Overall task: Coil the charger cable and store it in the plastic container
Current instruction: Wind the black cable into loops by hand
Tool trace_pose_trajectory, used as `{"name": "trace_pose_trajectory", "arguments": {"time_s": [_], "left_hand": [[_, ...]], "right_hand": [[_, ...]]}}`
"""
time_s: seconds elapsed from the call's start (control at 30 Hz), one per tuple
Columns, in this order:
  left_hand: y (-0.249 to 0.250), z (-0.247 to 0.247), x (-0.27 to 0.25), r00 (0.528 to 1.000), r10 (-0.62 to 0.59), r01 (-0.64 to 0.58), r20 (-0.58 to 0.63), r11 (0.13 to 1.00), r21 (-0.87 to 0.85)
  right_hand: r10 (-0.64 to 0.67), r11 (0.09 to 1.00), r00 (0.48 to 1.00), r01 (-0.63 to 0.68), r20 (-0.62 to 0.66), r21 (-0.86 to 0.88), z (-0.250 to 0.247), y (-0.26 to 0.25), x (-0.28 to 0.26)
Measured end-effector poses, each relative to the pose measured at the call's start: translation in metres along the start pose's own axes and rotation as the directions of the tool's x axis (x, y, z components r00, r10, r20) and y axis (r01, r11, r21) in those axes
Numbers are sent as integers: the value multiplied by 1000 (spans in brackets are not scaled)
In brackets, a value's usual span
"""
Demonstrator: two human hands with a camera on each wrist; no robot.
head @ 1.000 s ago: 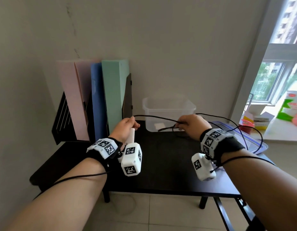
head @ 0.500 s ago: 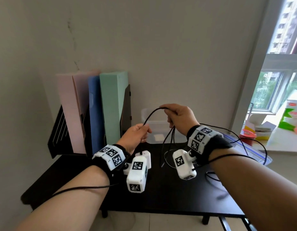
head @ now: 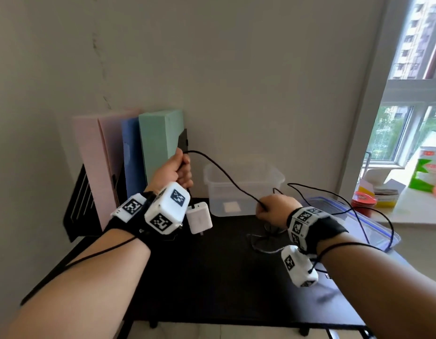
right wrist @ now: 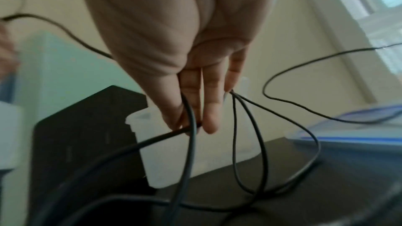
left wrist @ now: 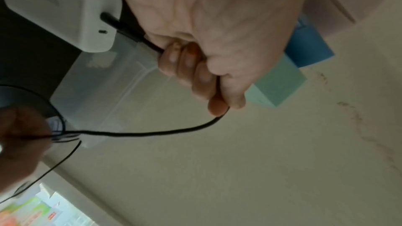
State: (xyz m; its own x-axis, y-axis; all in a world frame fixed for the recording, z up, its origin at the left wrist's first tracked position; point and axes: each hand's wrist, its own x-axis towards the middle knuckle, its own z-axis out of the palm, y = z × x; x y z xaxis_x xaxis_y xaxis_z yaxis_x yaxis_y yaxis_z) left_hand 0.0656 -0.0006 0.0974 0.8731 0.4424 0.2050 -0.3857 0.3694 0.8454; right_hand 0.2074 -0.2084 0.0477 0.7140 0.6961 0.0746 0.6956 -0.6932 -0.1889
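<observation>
The black charger cable (head: 225, 176) runs in the air from the left hand (head: 174, 171) down to the right hand (head: 273, 206), crossing in front of the clear plastic container (head: 244, 189). The left hand is clenched around the cable just above the white charger brick (head: 199, 217), which hangs below the fist clear of the black table (head: 212, 277). The right hand, at about four o'clock from the left, holds several cable loops gathered between thumb and fingers (right wrist: 210, 109); these droop to the tabletop, though blur makes their number uncertain. The container stands open at twelve o'clock on the table against the wall. Its blue-rimmed lid (head: 353, 221) lies at three o'clock. Upright folders (head: 129, 165) stand at ten o'clock.
</observation>
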Motion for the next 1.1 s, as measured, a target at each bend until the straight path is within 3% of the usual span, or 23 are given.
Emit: {"name": "trace_pose_trajectory", "arguments": {"time_s": [0.07,0.17,0.27,0.3,0.37,0.43,0.47,0.53,0.63,0.83,0.9,1.0,1.1], "left_hand": [[4,-3,0,1000,5,-5,-15,1000,22],[0,-5,-2,998,-50,52,-48,998,35],[-4,-7,-3,992,-103,103,-67,995,1],[-4,-7,-4,992,-112,110,-64,994,-20],[-5,-6,-6,991,-118,115,-59,992,-59],[-6,-3,-7,992,-113,108,-61,991,-85],[-8,-1,-8,992,-111,105,-62,990,-94],[-10,3,-8,992,-113,105,-61,987,-124],[-14,9,-8,988,-141,125,-67,971,-204],[-30,19,-9,990,-135,129,-35,981,-145],[-32,22,-9,987,-152,147,-45,985,-89],[-33,20,-8,984,-171,171,-51,985,-15],[-30,17,-9,984,-176,176,-17,984,19]], "right_hand": [[76,978,997,-68,-34,197,1,12,4],[130,847,978,-25,-161,532,-6,13,9],[195,695,953,31,-231,718,-16,0,9],[215,690,942,40,-258,723,-18,-3,9],[217,806,928,4,-302,592,-22,-9,6],[148,966,956,-85,-254,243,-25,-18,-1],[94,996,969,-90,-229,25,-25,-23,-4],[-69,956,980,11,-188,-293,-24,-34,-7],[-296,819,951,205,-89,-536,-20,-48,-7],[-528,653,847,448,57,-611,-21,-74,-14],[-558,684,830,477,27,-551,-22,-78,-17],[-518,806,854,470,-46,-359,-25,-78,-22],[-482,858,866,435,-133,-275,-33,-78,-26]]}}
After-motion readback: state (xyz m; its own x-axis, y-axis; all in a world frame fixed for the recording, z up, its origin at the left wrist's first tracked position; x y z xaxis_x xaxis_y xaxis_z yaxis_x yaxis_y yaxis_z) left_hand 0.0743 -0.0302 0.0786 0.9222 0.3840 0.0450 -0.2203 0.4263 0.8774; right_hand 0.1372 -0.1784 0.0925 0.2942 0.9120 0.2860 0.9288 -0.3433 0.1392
